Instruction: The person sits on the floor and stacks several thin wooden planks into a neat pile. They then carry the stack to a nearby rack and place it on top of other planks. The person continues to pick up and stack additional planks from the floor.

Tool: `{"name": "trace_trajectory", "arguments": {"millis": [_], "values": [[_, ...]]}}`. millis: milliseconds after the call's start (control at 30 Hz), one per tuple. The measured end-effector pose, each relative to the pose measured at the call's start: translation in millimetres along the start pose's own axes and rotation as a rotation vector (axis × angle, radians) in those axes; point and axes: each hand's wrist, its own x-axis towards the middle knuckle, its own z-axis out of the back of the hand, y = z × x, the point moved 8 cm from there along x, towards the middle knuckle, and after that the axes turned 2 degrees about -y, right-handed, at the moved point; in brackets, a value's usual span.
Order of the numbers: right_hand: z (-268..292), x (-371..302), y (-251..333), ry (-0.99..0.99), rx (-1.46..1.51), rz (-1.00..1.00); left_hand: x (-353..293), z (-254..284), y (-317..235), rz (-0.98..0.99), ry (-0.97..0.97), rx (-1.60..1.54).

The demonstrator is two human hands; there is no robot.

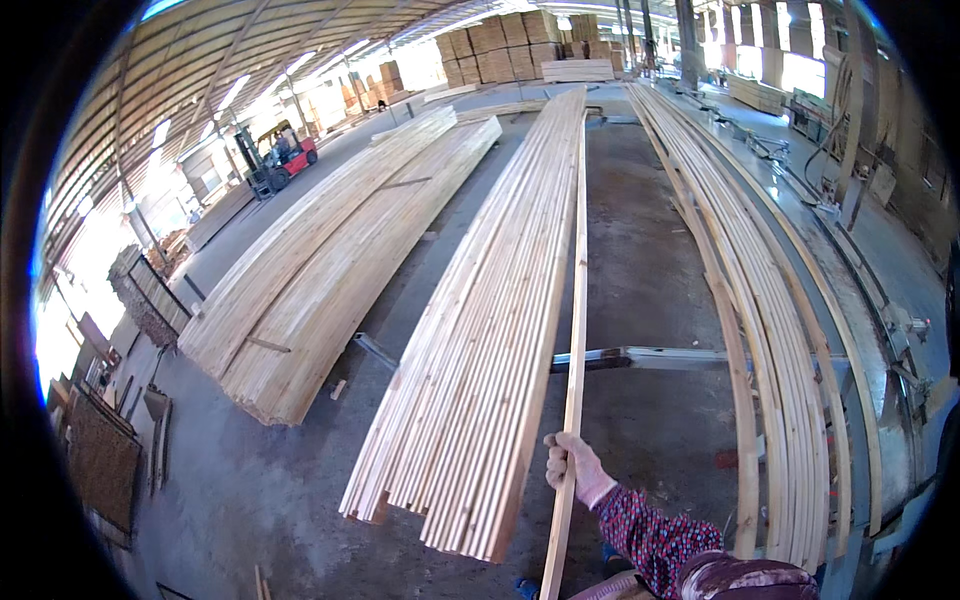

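My right hand (578, 468), in a pale work glove, is closed around a long, narrow wooden strip (576, 345). The strip runs from the lower edge of the view far forward along the right side of a layer of similar strips (490, 330). That layer's near ends are uneven. To the right lies another long row of strips (775, 370), slightly bowed and partly spaced apart. My patterned sleeve (655, 530) comes in from the lower right. My left hand does not show.
A metal crossbar (650, 357) spans beneath the strips. At left lies a wide stack of boards (320, 275). Farther back stand a red forklift (280, 160) and tall piles of lumber (500, 48). Machine rails (850, 240) run along the right.
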Motion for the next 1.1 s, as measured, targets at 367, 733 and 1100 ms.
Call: {"name": "trace_trajectory", "arguments": {"millis": [367,733,1100], "values": [[-100.3,2.7,-169.5,-0.057,-0.086,-0.003,-34.9,152.5,35.0,0.012,-0.176,0.024],[-127.4,49.9,-199.7,-0.306,-0.353,0.007,-57.8,248.6,50.7,0.083,-0.329,0.124],[-152.1,222.4,-176.5,0.151,-1.458,0.618,-183.3,337.0,53.3,0.249,-0.572,0.385]]}}
